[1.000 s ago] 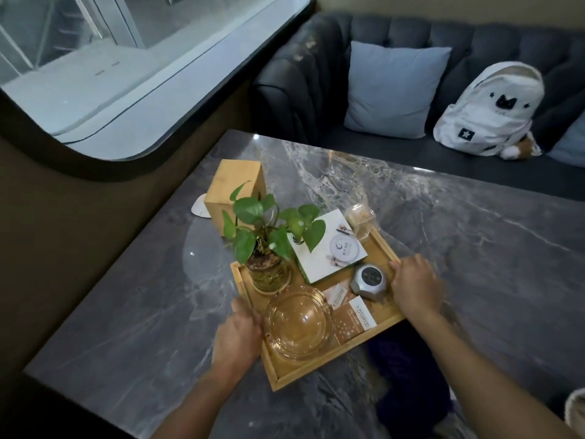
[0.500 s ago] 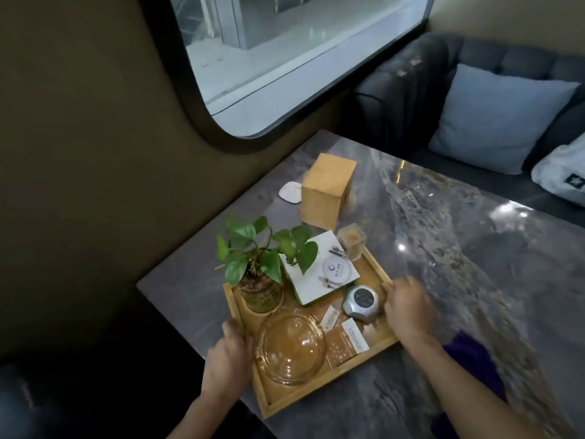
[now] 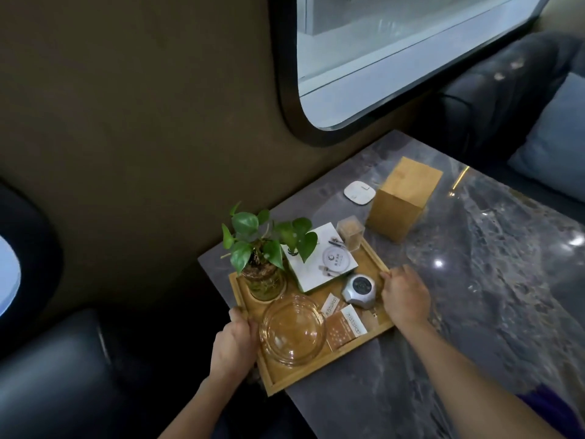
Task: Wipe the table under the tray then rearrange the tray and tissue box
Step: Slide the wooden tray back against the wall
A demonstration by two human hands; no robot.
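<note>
A wooden tray (image 3: 304,373) lies at the left edge of the grey marble table (image 3: 493,280), its near left corner overhanging the edge. It carries a potted green plant (image 3: 262,248), a glass bowl (image 3: 292,329), a white box (image 3: 319,261), a silver gadget (image 3: 359,288), a small clear jar (image 3: 349,232) and paper sachets (image 3: 343,324). My left hand (image 3: 234,343) grips the tray's left rim. My right hand (image 3: 405,296) grips its right rim. The upright wooden tissue box (image 3: 402,201) stands just beyond the tray.
A white flat pad (image 3: 359,193) lies beside the tissue box near the wall. A purple cloth (image 3: 550,407) shows at the table's near right. A dark sofa with a blue cushion (image 3: 557,144) sits behind; a dark seat (image 3: 47,375) lies left. The brown wall and window border the table.
The tray has slid left across the table to its wall-side edge, both hands still on its rims. My view has swung left, so the sofa and white backpack have left the frame.
</note>
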